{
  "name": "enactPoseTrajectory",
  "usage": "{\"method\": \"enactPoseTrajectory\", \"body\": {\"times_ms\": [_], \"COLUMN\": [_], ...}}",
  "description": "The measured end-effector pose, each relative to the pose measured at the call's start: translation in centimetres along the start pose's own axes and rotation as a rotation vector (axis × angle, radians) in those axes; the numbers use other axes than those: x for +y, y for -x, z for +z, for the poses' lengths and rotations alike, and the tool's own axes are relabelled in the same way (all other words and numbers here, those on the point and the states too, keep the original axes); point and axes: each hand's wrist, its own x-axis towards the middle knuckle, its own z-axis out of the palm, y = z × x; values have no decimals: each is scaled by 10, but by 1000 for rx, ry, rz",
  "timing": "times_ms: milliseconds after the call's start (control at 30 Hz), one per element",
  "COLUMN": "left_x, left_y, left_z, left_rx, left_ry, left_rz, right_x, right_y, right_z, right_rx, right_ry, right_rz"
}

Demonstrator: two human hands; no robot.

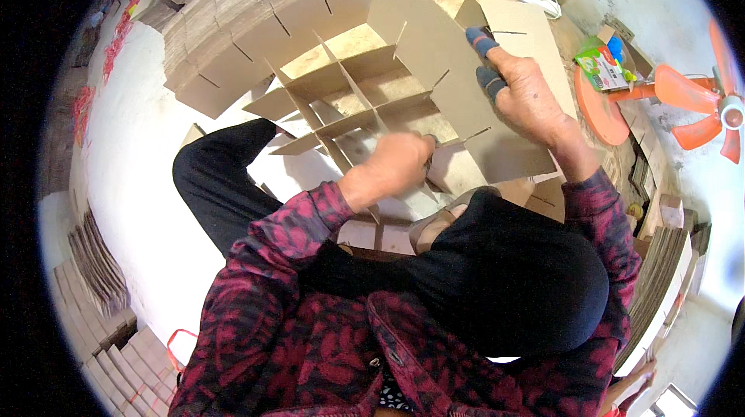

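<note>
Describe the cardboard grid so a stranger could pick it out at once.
Start from the large stack of cardboard sheets at the picture's upper left, then move down and right toward the middle. There, beside the left hand, is the cardboard grid. Its slotted strips cross to form open, four-sided cells, whereas the stacked sheets are pressed face to face.
</note>
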Motion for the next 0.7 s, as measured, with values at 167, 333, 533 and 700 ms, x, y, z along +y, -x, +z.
{"method": "enactPoseTrajectory", "body": {"times_ms": [167, 333, 533, 700], "left_x": [4, 0, -3, -17], "left_y": [-1, -3, -1, 41], "left_z": [-5, 2, 2, -22], "left_rx": [-27, -27, 17, -79], "left_ry": [-13, -16, -68, -132], "left_rz": [-14, -8, 51, 32], "right_x": [5, 7, 22, 114], "right_y": [1, 14, 48, 90], "right_z": [33, 85, 62, 5], "right_rx": [10, -248, 57, 393], "right_ry": [100, 256, 222, 391], "right_rz": [-6, 144, 46, 403]}}
